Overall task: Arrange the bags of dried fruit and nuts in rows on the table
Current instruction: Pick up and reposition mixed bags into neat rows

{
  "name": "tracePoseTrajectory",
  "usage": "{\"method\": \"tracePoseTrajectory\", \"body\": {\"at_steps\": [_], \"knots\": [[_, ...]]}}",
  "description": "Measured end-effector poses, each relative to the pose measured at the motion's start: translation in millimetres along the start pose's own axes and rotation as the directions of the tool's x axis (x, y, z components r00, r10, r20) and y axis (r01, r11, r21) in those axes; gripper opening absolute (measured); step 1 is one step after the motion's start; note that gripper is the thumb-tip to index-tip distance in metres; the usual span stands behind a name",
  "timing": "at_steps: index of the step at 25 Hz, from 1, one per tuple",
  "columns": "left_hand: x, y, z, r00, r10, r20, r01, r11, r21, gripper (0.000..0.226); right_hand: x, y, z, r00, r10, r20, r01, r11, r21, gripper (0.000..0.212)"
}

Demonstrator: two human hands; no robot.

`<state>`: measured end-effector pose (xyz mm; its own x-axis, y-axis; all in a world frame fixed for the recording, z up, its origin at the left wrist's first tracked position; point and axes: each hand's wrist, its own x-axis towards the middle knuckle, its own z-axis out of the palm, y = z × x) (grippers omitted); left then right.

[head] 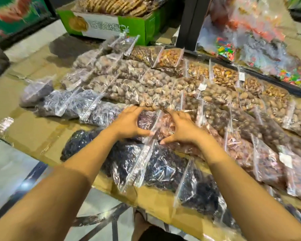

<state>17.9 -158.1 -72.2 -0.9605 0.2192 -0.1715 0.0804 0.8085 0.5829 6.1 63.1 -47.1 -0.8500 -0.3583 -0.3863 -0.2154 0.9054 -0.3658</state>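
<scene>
Several clear zip bags of dried fruit and nuts lie in slanting rows on a cardboard-covered table (33, 134). The near row holds dark raisin bags (163, 167), and behind it stand reddish-brown bags (268, 164). Further back lie tan nut bags (122, 87) and walnut bags (222, 75). My left hand (129, 123) and my right hand (182, 127) both rest on one reddish-brown bag (156, 121) in the middle. Fingers and thumbs frame it from either side. The bag lies on the table between the dark and tan rows.
A green and white carton (111, 23) of biscuits stands at the back. A black post (191, 21) rises behind the bags. Bags of coloured sweets (250, 49) pile up at the back right. The table's near edge runs diagonally above a metal frame (101, 218).
</scene>
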Motion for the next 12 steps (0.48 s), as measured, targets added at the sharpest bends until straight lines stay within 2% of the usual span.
{"method": "tracePoseTrajectory", "body": {"at_steps": [4, 6, 8, 9, 11, 12], "knots": [[7, 7, 11, 0.977, -0.141, -0.158, 0.084, 0.944, -0.319, 0.082, 15, 1, 2, 1.000, 0.023, -0.002, -0.023, 1.000, 0.008, 0.124], [7, 8, 17, 0.945, -0.207, -0.253, 0.096, 0.916, -0.388, 0.077, 18, 2, 4, 0.999, 0.037, 0.007, -0.037, 0.999, -0.013, 0.122], [6, 8, 19, 0.943, -0.174, -0.284, 0.093, 0.956, -0.279, 0.078, 20, -2, 3, 0.997, 0.064, 0.040, -0.064, 0.998, -0.018, 0.121], [8, 7, 19, 0.959, -0.139, -0.248, 0.097, 0.980, -0.176, 0.080, 20, -5, 1, 0.995, 0.085, 0.045, -0.084, 0.996, -0.004, 0.122], [10, 7, 14, 0.990, -0.101, -0.094, 0.105, 0.994, 0.039, 0.092, 17, -10, -2, 0.991, 0.118, 0.065, -0.119, 0.993, 0.021, 0.124], [10, 6, 9, 0.996, -0.091, 0.007, 0.090, 0.993, 0.081, 0.098, 17, -11, -4, 0.987, 0.133, 0.095, -0.135, 0.991, 0.019, 0.127]]}}
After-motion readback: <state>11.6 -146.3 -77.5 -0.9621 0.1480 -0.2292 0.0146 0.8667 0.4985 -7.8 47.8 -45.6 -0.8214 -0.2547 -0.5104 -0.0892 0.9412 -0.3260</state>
